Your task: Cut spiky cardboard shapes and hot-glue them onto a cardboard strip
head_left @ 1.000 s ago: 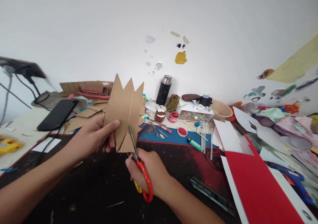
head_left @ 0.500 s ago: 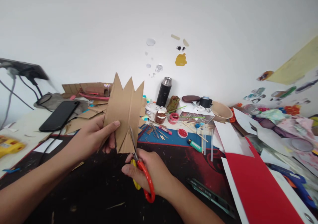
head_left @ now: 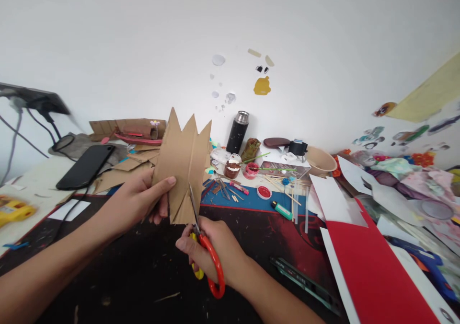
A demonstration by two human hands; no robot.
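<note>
Held a cardboard piece (head_left: 183, 156) just left of frame centre, above the dark mat (head_left: 136, 276), with three points up, long axis near vertical and top leaning slightly right. Pinched its left side low down in left hand (head_left: 154, 194), with thumb on near face and fingers behind. Gripped scissors (head_left: 214, 264) in right hand (head_left: 223, 247), below the cardboard and a bit to its right, with fingers wrapped at the red and yellow handles. Critical relation: blade line versus board axis. Pointed blades up from the bottom edge into the lower part, with tips leaning slightly left, close to the lengthwise crease. Saw a slanted split left of the blades, from near the tips down to the bottom edge. Could not tell blade gap. Had right hand nearer to the bottom edge, left nearer to the left side, both hands near but apart. Left phone (head_left: 85, 167) at frame left and flask (head_left: 237, 133) near centre, both well clear of the blades.
</note>
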